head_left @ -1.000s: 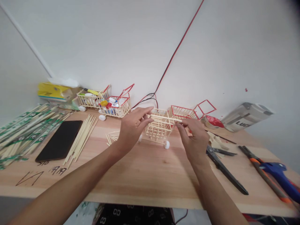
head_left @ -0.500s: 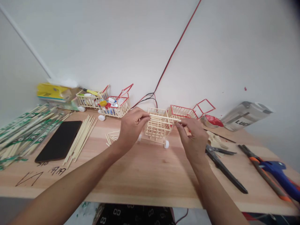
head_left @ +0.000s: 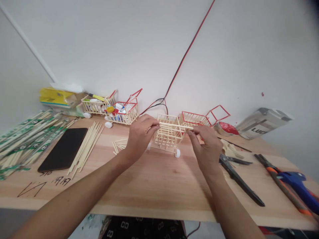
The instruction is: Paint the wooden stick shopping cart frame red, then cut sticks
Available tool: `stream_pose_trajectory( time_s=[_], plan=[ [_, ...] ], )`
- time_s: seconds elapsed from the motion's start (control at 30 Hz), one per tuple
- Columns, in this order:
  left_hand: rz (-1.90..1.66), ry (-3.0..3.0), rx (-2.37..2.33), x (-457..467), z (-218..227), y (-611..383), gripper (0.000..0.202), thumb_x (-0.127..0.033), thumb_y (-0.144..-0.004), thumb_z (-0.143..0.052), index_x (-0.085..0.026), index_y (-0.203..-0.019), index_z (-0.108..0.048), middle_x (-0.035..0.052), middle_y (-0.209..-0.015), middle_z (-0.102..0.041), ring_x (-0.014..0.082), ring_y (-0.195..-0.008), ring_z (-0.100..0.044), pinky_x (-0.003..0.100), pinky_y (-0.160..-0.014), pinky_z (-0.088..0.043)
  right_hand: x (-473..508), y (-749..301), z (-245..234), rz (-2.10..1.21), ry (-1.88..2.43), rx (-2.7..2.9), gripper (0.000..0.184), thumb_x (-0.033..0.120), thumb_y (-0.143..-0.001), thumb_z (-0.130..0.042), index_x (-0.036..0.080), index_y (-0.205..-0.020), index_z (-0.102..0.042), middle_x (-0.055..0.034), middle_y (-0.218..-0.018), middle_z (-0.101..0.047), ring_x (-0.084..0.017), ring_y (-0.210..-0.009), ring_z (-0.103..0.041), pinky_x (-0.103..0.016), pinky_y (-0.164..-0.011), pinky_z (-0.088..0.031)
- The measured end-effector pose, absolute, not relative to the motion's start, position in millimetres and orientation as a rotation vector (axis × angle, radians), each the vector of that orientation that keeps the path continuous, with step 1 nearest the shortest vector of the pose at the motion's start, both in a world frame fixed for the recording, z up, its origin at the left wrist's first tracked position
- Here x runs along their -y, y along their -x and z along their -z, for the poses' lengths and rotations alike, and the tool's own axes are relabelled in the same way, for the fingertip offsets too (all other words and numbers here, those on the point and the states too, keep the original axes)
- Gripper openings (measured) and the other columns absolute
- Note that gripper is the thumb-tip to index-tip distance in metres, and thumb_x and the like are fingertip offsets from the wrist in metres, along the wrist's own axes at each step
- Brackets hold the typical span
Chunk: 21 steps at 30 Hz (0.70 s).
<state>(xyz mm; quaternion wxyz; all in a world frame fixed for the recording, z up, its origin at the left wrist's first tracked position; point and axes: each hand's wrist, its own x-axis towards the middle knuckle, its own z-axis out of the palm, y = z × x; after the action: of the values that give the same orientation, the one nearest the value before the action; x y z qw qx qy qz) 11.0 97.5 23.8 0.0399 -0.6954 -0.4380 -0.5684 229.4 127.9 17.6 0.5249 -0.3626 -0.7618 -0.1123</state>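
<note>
A small cart made of thin wooden sticks [head_left: 166, 139] stands on the table with white round wheels [head_left: 177, 153]. Over its near top edge runs a pale wooden stick [head_left: 175, 125]. My left hand [head_left: 142, 134] pinches the stick's left end between thumb and fingers. At the other end, the thumb and fingers of my right hand [head_left: 205, 146] close on the stick by the cart's top right corner. Whether the stick is fixed to the cart, I cannot tell. Short cut sticks [head_left: 119, 145] lie left of the cart, partly behind my left hand.
Left are wrapped chopsticks [head_left: 25, 142], a black phone [head_left: 63, 149] and loose sticks [head_left: 86, 149]. Behind stand filled stick carts [head_left: 122, 114] and a red-trimmed cart [head_left: 193, 118]. Right lie black-handled cutters [head_left: 241, 182], pliers [head_left: 281, 184], a blue glue gun [head_left: 297, 187] and a red paint tub [head_left: 226, 128].
Almost nothing differs. The whole view shifts very slightly, and both hands keep their pinch on the stick over the cart.
</note>
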Motion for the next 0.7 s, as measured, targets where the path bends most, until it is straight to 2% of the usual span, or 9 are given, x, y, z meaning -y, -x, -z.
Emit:
stream_pose_trajectory(
  time_s=[0.7],
  plan=[
    [1.768, 2.165, 1.439, -99.6, -26.4, -9.8, 0.008, -0.012, -0.083, -0.063, -0.016, -0.078, -0.066, 0.0031, -0.081, -0.068, 0.0146, -0.079, -0.061, 0.029, -0.075, -0.046, -126.5, -227.6, -18.6, 0.263, 0.871, 1.834, 0.008, 0.024, -0.089, -0.062, 0.02, -0.082, -0.064, -0.0013, -0.078, -0.067, -0.017, -0.078, -0.062, -0.029, -0.075, -0.044]
  ],
)
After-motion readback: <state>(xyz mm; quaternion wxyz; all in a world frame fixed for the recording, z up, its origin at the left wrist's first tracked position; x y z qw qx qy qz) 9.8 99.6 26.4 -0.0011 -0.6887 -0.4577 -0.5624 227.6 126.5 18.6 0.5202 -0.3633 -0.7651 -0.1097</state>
